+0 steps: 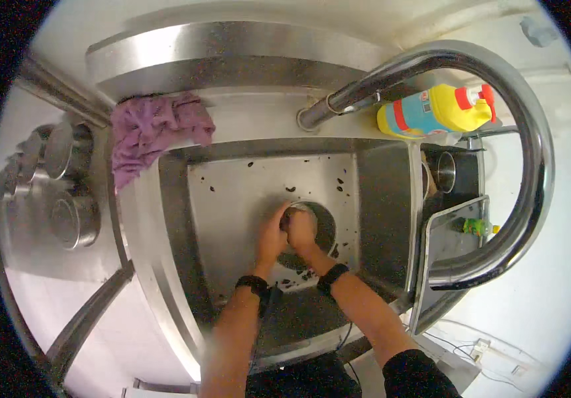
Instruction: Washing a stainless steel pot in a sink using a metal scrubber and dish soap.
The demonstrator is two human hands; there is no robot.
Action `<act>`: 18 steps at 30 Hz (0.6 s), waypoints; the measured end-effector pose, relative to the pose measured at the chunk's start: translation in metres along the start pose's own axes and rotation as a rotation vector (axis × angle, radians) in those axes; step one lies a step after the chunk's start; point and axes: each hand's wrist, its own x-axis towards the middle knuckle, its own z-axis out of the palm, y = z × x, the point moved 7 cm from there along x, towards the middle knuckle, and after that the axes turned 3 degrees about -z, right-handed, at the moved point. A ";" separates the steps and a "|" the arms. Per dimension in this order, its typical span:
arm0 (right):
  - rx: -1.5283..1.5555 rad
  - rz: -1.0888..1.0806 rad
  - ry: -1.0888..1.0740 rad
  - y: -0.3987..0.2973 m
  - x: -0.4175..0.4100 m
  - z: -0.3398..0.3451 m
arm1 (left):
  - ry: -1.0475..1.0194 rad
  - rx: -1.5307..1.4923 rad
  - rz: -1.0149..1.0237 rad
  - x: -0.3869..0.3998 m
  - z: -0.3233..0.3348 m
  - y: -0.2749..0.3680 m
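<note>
Both my hands are together over a round metal bowl point(333, 222) inside a stainless-steel sink point(226, 214). A dark brown, wet-looking piece point(285, 225) shows between them, mostly hidden by fingers and blurred by motion. My left hand point(271, 240) closes around its left side. From the right, my right hand point(302, 230) is curled over it. Small dark scraps point(290, 284) lie on the sink floor beside the bowl's near edge, with more scattered towards the back and right. What the bowl holds is largely covered by my hands.
A thick curved steel faucet point(529, 124) arches over the right side. Behind the sink lie a purple cloth point(158, 124) and a yellow-and-blue pump bottle point(429, 112). A metal tray point(449, 244) leans at right; metal pots point(74, 221) stand on the left counter.
</note>
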 end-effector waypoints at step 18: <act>-0.231 -0.384 -0.349 -0.061 -0.044 0.040 | 0.210 0.096 -0.175 -0.026 -0.055 -0.002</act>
